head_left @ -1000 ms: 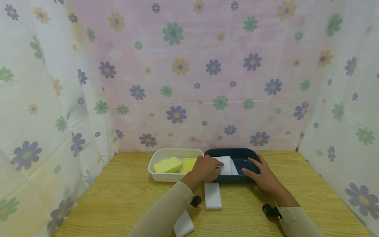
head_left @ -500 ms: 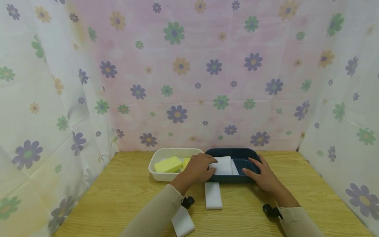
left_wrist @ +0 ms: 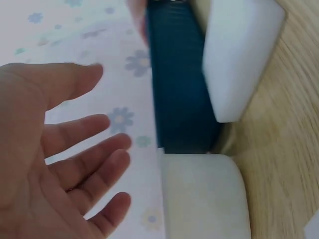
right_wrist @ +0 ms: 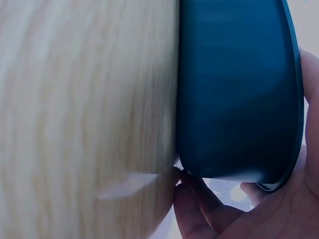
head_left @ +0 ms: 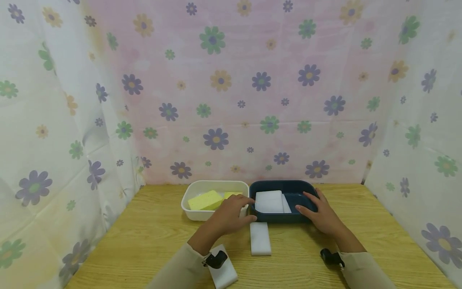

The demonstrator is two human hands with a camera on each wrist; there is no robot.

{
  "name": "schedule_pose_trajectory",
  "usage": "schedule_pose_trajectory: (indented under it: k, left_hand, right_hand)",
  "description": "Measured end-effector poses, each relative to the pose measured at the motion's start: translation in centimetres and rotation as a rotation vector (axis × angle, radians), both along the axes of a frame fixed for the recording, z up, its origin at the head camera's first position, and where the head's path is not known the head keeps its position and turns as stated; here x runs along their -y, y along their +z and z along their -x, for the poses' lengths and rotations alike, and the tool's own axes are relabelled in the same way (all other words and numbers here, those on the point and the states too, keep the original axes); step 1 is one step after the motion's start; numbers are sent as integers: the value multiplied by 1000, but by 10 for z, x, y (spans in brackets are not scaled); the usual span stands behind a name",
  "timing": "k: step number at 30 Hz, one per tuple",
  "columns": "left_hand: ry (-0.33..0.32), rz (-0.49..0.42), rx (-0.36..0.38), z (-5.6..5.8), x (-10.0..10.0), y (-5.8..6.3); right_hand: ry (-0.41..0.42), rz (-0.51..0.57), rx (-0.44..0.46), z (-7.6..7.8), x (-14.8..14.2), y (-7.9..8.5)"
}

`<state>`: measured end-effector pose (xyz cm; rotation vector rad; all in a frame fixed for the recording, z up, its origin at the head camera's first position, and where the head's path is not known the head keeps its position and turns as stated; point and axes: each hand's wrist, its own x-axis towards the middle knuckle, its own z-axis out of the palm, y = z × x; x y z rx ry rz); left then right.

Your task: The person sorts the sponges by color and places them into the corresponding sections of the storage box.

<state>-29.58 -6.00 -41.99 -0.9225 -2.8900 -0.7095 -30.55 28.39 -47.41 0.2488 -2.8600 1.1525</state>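
My left hand hovers in front of the place where the white bin and the dark blue bin meet. Its fingers are loosely bent with nothing between them, as the left wrist view also shows. The right hand holds the right end of the dark blue bin, its thumb over the front rim and other fingers about the end wall. Inside the blue bin, white sponges lie overlapped toward the left. Two yellow sponges are in the white bin, one partly hidden by my left hand.
One white sponge lies on the wooden table just before the blue bin. Another white sponge is nearer me, partly covered by the left wrist camera. Flowered cloth walls the table at back and sides.
My left hand has drawn back from the white sponges in the blue bin, moving left and toward me, and uncovers them. The right hand stays on the bin.
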Motion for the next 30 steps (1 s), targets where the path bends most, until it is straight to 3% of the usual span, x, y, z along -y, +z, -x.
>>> schedule_pose_trajectory:
  k: [7,11,19,24,30]
  left_hand:
    - [-9,-110,131,-15,18,-3]
    - [-9,-121,183,-19,20,-9]
    - [-32,13,195,-19,9,-18]
    - [-30,47,212,-18,8,-23]
    - [-61,81,174,-17,6,-30]
  right_hand:
    - [-8,-1,-8,3,7,0]
    - [-12,-8,-24,4,5,0]
    - [-15,-34,-36,6,-3,0]
    - [6,-25,-7,7,-1,2]
    - [18,-25,22,4,-2,3]
